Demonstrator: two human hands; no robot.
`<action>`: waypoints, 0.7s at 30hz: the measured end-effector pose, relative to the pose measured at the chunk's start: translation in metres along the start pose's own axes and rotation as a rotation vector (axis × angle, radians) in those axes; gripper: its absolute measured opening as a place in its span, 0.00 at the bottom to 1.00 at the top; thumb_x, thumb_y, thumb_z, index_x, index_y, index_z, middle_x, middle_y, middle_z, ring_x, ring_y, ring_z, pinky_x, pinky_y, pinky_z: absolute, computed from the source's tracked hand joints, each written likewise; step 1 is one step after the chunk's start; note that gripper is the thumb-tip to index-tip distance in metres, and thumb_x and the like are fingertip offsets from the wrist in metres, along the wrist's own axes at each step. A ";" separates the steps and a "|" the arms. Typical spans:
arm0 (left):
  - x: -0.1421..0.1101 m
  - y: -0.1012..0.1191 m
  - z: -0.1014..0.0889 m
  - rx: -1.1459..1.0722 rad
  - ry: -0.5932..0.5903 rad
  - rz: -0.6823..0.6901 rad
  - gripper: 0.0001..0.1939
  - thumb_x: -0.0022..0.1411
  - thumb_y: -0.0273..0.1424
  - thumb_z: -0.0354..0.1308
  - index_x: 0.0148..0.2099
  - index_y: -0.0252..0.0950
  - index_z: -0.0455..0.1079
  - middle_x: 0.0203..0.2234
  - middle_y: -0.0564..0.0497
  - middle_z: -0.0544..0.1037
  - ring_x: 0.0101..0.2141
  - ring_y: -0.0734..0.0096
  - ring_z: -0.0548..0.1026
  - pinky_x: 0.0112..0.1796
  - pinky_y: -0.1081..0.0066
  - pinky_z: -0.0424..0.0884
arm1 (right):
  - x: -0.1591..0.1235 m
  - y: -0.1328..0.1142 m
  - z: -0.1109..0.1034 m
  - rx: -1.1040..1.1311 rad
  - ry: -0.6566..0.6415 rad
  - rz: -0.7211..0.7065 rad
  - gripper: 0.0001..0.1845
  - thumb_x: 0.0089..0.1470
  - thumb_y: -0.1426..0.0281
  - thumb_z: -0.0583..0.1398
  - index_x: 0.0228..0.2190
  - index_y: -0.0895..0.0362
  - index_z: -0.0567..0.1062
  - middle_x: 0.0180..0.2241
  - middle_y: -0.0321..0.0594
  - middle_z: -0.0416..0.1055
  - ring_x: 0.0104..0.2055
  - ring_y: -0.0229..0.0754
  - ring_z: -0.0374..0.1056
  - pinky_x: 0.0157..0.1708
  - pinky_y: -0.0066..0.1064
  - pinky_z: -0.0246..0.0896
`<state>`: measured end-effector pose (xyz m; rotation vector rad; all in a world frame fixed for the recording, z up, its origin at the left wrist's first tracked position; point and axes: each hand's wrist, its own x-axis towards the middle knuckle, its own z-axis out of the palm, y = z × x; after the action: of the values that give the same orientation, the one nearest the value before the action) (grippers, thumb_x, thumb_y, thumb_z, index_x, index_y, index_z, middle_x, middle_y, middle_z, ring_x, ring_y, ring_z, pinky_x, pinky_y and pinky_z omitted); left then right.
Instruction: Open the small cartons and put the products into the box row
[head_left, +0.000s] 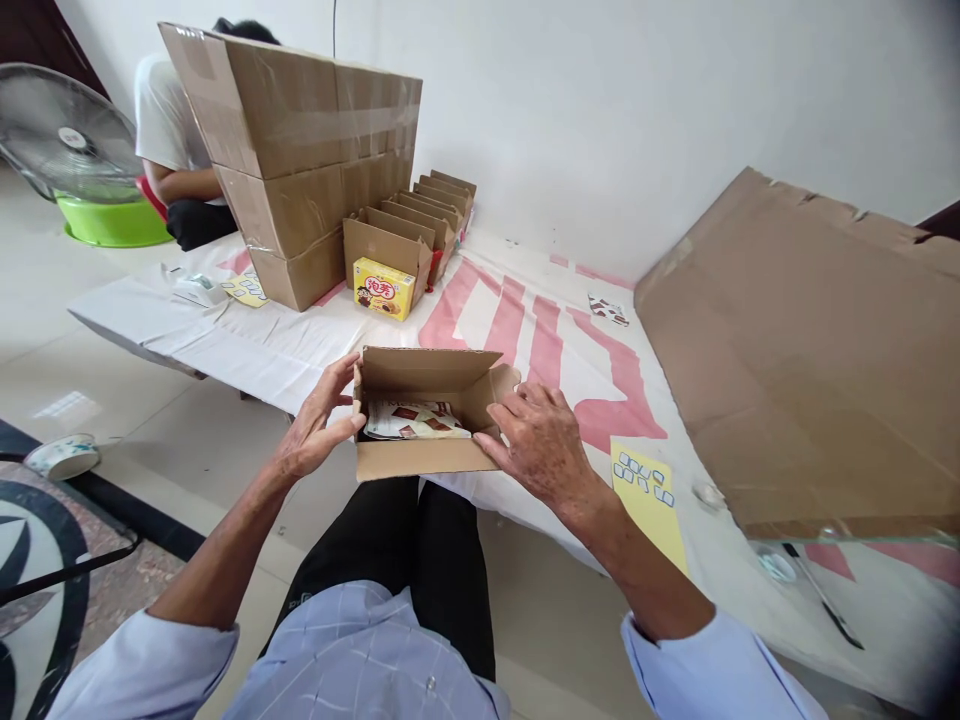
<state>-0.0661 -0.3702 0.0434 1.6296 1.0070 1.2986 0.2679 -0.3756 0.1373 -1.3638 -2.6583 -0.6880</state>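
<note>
Between my hands is a small open cardboard box (pixel 427 460), tilted toward me at the table's front edge. Inside lies a white packet (pixel 424 420) printed with brown chocolate pieces. My left hand (pixel 319 425) grips the box's left end, thumb over the near corner. At the right end, my right hand (pixel 536 435) has its fingers bent around the side flap and its thumb at the near rim. Beyond the box stands a yellow snack box (pixel 383 289), leaning against a row of open cardboard boxes (pixel 386 248).
Stacked taped cartons (pixel 296 115) rise at the back left, with a person (pixel 169 130) behind them. A large cardboard sheet (pixel 817 370) leans at the right. Near it lie a yellow sheet (pixel 652 500) and a dark thin tool (pixel 825 600). A fan (pixel 71 140) stands far left.
</note>
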 end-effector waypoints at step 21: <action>0.009 -0.031 -0.010 -0.043 -0.156 -0.043 0.77 0.41 0.70 0.77 0.85 0.53 0.45 0.83 0.38 0.47 0.80 0.32 0.48 0.70 0.41 0.66 | 0.093 -0.025 -0.027 0.078 -0.540 -0.069 0.11 0.68 0.65 0.68 0.45 0.60 0.85 0.46 0.56 0.83 0.52 0.59 0.77 0.48 0.41 0.65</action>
<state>-0.0777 -0.3500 0.0191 1.6404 0.9086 1.1381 0.1887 -0.3297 0.1769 -1.6327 -3.1034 -0.2329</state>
